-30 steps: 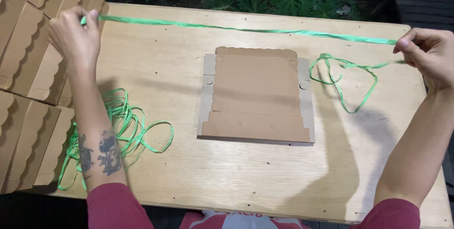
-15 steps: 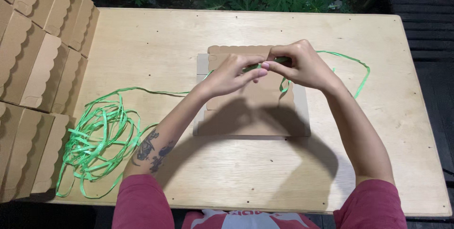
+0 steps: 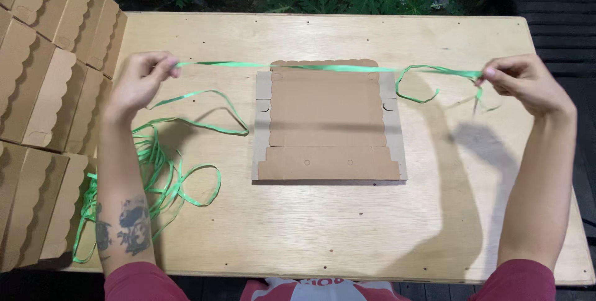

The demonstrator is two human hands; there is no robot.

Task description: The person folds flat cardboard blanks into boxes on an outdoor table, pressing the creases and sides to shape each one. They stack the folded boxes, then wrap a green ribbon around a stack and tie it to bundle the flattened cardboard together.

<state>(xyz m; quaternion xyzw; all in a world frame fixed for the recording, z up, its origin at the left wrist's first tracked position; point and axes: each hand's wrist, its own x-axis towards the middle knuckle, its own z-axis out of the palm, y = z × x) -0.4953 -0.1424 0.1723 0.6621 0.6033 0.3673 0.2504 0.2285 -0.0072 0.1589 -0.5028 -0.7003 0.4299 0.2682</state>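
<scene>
Your left hand [image 3: 138, 83] pinches one end of the thin green plastic ribbon [image 3: 323, 67] between thumb and fingertips, and your right hand [image 3: 524, 83] pinches it near the other end — both grips closed tight on the strand. Between them the ribbon runs taut and nearly level across the wooden tabletop [image 3: 323, 226], passing over the far, scalloped edge of the flat brown cardboard box [image 3: 329, 124] that lies in the middle of the table. The box sits nearer to you than the stretched strand, apart from both hands, roughly midway between them. Just inside your right grip a slack loop of the ribbon hangs down beside the box's right edge, and a short tail trails below your fingers. From your left grip the rest of the ribbon drops away in loose curls, running along the table by your forearm to a tangled heap near the left edge. Further left, rows of folded brown cardboard boxes with scalloped flaps [image 3: 43, 83] are stacked on edge, well apart from the ribbon you hold.
</scene>
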